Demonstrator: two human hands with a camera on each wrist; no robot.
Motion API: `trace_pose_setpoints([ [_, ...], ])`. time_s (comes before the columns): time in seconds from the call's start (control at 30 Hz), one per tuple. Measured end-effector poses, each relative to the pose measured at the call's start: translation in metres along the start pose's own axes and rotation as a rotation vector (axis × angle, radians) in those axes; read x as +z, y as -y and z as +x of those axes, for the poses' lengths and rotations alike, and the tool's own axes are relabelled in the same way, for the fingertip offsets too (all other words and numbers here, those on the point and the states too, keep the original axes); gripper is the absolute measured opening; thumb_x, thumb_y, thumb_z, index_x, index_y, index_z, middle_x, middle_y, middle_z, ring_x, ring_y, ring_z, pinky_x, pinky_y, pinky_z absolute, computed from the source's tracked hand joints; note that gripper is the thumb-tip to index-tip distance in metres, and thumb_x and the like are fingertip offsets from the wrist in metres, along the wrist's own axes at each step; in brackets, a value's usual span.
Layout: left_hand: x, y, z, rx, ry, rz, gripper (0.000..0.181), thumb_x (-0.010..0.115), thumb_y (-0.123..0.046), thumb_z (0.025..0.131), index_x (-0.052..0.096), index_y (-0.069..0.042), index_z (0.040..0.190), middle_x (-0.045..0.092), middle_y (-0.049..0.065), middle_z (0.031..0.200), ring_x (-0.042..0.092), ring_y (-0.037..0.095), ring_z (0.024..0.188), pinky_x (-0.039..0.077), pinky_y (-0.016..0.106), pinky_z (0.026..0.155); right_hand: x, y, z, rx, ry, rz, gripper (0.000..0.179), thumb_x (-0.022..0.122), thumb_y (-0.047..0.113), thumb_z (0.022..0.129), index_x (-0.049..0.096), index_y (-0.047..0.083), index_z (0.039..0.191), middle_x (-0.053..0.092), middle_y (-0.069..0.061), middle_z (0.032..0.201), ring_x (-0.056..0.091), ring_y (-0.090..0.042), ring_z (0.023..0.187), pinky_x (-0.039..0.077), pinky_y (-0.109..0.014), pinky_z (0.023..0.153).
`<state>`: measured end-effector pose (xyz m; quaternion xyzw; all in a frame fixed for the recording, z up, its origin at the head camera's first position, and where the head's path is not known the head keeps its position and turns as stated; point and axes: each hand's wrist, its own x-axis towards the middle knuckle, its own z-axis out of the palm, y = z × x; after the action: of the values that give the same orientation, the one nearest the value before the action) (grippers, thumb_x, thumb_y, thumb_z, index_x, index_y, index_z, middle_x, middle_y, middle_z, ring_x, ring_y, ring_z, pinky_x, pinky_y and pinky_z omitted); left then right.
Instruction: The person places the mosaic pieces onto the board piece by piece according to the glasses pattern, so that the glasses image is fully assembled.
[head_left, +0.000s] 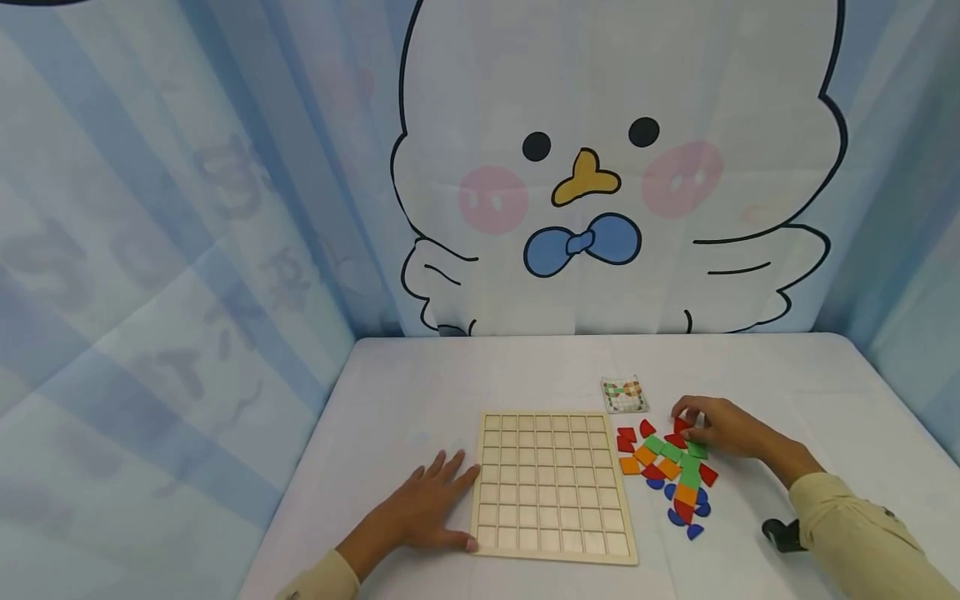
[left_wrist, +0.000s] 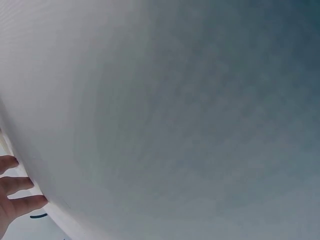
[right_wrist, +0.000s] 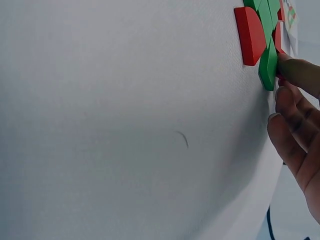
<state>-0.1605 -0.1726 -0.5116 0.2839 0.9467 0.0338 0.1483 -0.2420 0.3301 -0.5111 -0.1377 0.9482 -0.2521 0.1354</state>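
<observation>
A pale wooden grid board (head_left: 555,485) with square compartments lies flat on the table. My left hand (head_left: 429,502) rests beside its left edge, fingers spread, with the thumb at the lower left corner; the left wrist view catches only its fingers (left_wrist: 22,204). To the right of the board is a loose pile of flat red, orange, green and blue pieces. At the pile's far side my right hand (head_left: 716,425) pinches a red piece (head_left: 681,425) between thumb and fingers. Close by its fingertips lie a green piece (right_wrist: 269,67) and another red piece (right_wrist: 250,36).
A small printed pattern card (head_left: 625,394) lies beyond the board's far right corner. Several blue pieces (head_left: 677,517) are scattered at the pile's near end. A black object (head_left: 783,535) sits by the right sleeve. Behind the white table (head_left: 420,375) hangs a cartoon-printed curtain (head_left: 585,300).
</observation>
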Motion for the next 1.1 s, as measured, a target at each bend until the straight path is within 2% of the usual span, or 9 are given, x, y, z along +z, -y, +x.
trace_pose_setpoints([
  [0.37,0.002,0.0,0.0,0.003,-0.013,0.002,0.107,0.055,-0.086,0.077,0.028,-0.024,0.16,0.026,0.014,0.166,0.029,0.045,0.149,0.037,0.063,0.11,0.002,0.004,0.001,-0.002,0.001,0.034,0.028,0.074,0.01,0.089,0.067,0.011,0.117,0.063,-0.004,0.096,0.054,-0.018,0.084,0.053,-0.031,0.074],
  [0.6,0.004,0.002,0.002,-0.018,-0.006,0.008,0.108,0.054,-0.088,0.075,0.028,-0.026,0.16,0.025,0.013,0.166,0.028,0.044,0.15,0.037,0.062,0.111,0.0,0.006,-0.001,0.001,-0.028,0.048,0.035,0.074,0.013,0.09,0.065,0.008,0.123,0.064,-0.005,0.096,0.054,-0.017,0.083,0.052,-0.027,0.07],
  [0.83,0.004,0.001,0.002,-0.026,-0.003,0.012,0.108,0.054,-0.088,0.075,0.027,-0.027,0.16,0.025,0.012,0.166,0.028,0.043,0.15,0.037,0.062,0.111,-0.001,0.013,-0.001,-0.01,-0.061,0.106,0.04,0.073,0.012,0.09,0.064,0.005,0.128,0.064,-0.005,0.094,0.054,-0.018,0.08,0.052,-0.023,0.065],
  [1.1,0.002,0.0,0.002,-0.02,0.002,-0.007,0.108,0.055,-0.087,0.075,0.028,-0.025,0.16,0.026,0.013,0.166,0.028,0.044,0.149,0.037,0.064,0.111,0.005,0.028,0.002,-0.023,-0.074,0.187,0.041,0.072,0.012,0.091,0.063,0.003,0.129,0.065,-0.004,0.089,0.055,-0.018,0.071,0.055,-0.027,0.06],
])
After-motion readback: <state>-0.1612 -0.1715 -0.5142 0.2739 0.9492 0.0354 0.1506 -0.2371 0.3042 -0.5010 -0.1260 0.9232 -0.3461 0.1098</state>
